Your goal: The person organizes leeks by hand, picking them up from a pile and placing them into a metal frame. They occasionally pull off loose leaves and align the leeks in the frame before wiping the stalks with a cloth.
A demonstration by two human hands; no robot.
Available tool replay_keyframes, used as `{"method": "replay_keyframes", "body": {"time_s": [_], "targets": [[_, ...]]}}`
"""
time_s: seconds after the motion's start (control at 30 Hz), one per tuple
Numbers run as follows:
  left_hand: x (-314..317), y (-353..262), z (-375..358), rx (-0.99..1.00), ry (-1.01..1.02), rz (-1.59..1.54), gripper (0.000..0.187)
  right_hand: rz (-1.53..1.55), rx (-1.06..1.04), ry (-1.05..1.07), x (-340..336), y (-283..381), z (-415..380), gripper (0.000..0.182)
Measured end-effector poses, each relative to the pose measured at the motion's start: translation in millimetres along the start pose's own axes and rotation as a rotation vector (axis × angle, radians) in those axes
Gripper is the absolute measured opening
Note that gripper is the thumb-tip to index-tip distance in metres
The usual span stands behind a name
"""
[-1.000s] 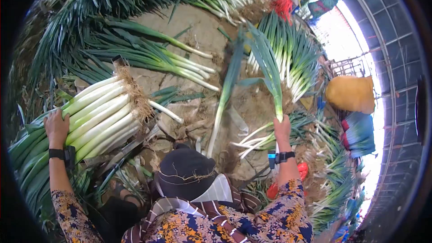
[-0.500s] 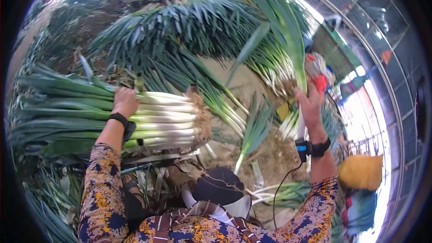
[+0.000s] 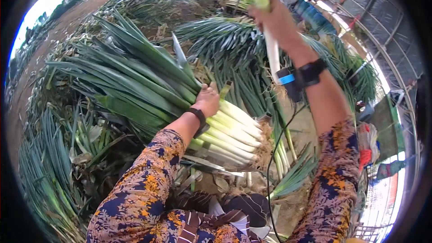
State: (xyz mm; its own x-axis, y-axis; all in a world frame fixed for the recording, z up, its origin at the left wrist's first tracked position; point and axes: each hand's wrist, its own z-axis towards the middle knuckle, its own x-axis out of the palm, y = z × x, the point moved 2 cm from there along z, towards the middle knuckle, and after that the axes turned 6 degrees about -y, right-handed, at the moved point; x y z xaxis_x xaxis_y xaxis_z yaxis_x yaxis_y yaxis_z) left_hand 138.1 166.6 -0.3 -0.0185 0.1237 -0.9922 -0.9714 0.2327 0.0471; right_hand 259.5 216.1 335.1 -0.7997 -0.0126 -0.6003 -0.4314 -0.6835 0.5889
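A thick bundle of leeks (image 3: 148,81) lies in front of me, green leaves fanning to the upper left, white stalks and brown roots toward the right. My left hand (image 3: 208,101) is closed over the bundle where green turns to white. Higher up on the right, my right hand (image 3: 276,20) grips a single leek (image 3: 271,51). Its white end and roots hang below the fist, and its leaves run out of the top of the view. A few loose smaller leeks (image 3: 294,175) lie on the ground right of the bundle.
A long pile of leeks (image 3: 225,40) stretches behind the bundle, with more leeks (image 3: 40,166) at lower left. At the back, a person sits by a crate (image 3: 236,1). A black cable (image 3: 272,162) hangs from my right wrist. A metal-framed wall (image 3: 382,9) stands right.
My right hand has risen with the single leek. The view has turned left, and the bundle under my left hand now appears nearer the middle, slanting down to the right.
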Motion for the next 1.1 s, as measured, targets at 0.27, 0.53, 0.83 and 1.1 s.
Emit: {"method": "replay_keyframes", "body": {"time_s": [0.27,0.53,0.83,1.1], "targets": [[-20.1,-4.4,-7.2,0.021,0.064,-0.013,0.044,-0.304,-0.123,-0.038,146.1,-107.1,-82.5,0.046],[-15.6,-6.5,-1.4,0.004,0.146,0.048,0.044,-0.244,-0.151,0.264,170.2,-132.5,-129.3,0.049],[-12.5,-6.0,-2.9,0.005,0.025,0.065,0.042,0.328,0.373,0.689,145.7,-116.5,-92.7,0.042],[-14.0,-4.7,-8.0,0.002,-0.073,-0.029,0.039,-0.477,-0.439,-0.116,80.7,-78.9,-4.5,0.054]]}}
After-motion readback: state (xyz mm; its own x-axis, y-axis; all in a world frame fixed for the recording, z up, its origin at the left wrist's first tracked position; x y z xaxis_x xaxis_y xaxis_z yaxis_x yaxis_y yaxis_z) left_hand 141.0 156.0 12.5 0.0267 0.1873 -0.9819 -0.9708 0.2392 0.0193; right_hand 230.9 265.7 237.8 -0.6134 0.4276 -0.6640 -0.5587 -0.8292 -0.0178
